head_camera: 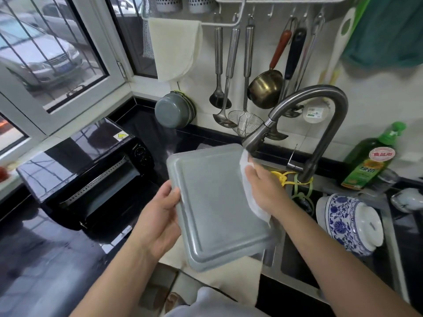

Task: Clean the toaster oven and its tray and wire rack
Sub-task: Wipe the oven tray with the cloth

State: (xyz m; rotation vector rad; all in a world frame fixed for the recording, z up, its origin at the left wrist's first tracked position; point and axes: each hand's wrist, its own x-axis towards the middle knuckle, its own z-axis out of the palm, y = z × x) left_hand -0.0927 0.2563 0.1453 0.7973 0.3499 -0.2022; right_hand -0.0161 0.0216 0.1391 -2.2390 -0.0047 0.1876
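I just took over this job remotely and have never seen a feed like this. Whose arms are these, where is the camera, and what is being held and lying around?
There is no machine here: the arms belong to a person, and the single picture comes from a wide-angle camera on their head, looking forward and down.

The left hand grips the left edge of a grey tray, held tilted in the air by the sink. The right hand presses a white cloth against the tray's right edge, just below the tap. I cannot tell whether water is running.

On the black counter to the left stands the toaster oven, its door open. A blue and white pot sits to the right of the sink, with a green bottle behind it. Ladles and a strainer hang on the wall.
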